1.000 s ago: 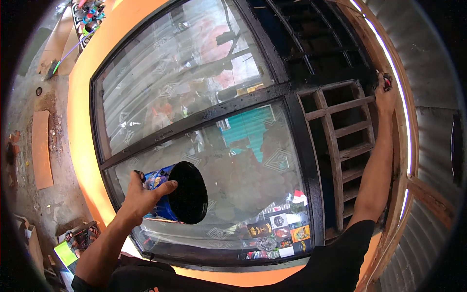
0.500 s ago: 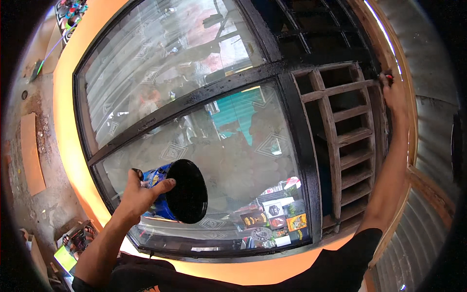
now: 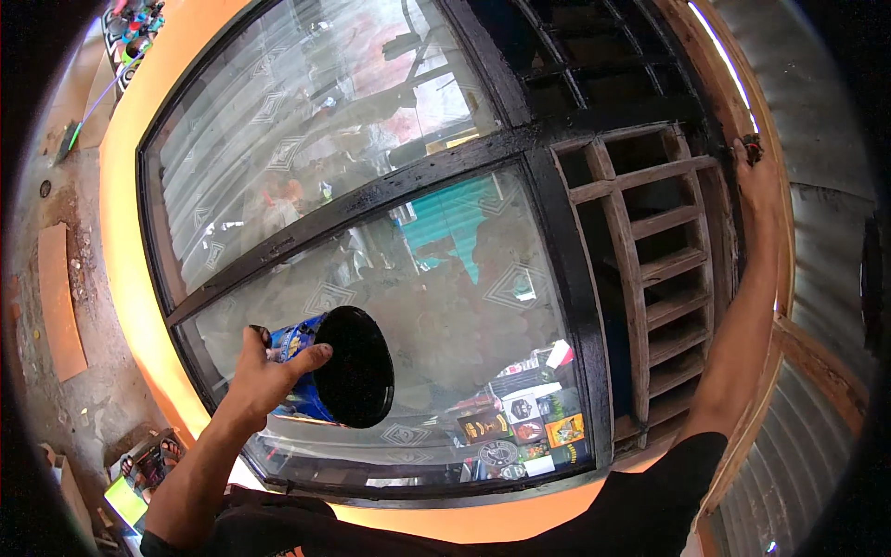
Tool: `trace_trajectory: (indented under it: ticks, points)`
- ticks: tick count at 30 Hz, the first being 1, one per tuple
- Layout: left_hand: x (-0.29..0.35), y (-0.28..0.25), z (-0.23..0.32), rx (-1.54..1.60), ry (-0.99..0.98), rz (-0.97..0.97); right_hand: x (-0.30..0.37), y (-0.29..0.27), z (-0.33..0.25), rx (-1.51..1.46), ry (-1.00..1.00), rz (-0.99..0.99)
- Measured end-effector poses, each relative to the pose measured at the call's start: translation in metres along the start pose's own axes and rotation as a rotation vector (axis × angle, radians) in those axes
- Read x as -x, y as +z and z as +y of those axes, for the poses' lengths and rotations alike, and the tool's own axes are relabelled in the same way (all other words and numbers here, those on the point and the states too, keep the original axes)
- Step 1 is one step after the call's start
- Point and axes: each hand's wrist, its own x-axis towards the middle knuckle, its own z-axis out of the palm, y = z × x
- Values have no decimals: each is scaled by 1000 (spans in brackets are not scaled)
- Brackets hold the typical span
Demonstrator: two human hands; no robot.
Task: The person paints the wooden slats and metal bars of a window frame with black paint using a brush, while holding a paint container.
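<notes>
My left hand [image 3: 264, 371] grips a blue tin can [image 3: 302, 408] by its side, thumb at the rim. The can tilts to the right, and its inside is black. Behind it is a glass window pane [image 3: 436, 316] in a dark frame [image 3: 371, 190] with a wet-looking black coat. High on the right, my right hand [image 3: 756, 172] is closed round a small dark thing with a bit of red [image 3: 753, 147], mostly hidden by the fingers. That hand is by the outer edge of the frame, beside a bare brown wooden lattice [image 3: 640, 251].
Black-coated bars [image 3: 557, 56] stand above the lattice. Corrugated metal sheets [image 3: 826, 251] and a wooden beam [image 3: 817, 357] are on the right. An orange wall [image 3: 125, 269] borders the window. Stickers [image 3: 524, 432] cover the pane's lower right. A board [image 3: 60, 302] lies at left.
My right hand has shifted slightly right and turned, so more of the small dark thing shows. My left hand and the can have hardly moved.
</notes>
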Motion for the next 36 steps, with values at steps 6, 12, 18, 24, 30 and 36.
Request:
trace_trajectory:
  ticks: [6,12,18,24,30,36]
  points:
    - [6,0,7,13,-8,-60,7,-17,17,-34,88,-49]
    - [7,-1,5,-9,-17,-56,9,-7,-21,-490,87,107]
    - [5,1,2,-10,-66,-65,5,20,27,1,-72,77]
    - [8,8,8,-15,-47,-65,30,-23,23,-293,-111,-15]
    - [8,15,-4,43,1,-109,10,6,16,-173,40,-82]
    - [6,0,-16,-1,-12,-42,19,-5,-28,-105,-271,-81]
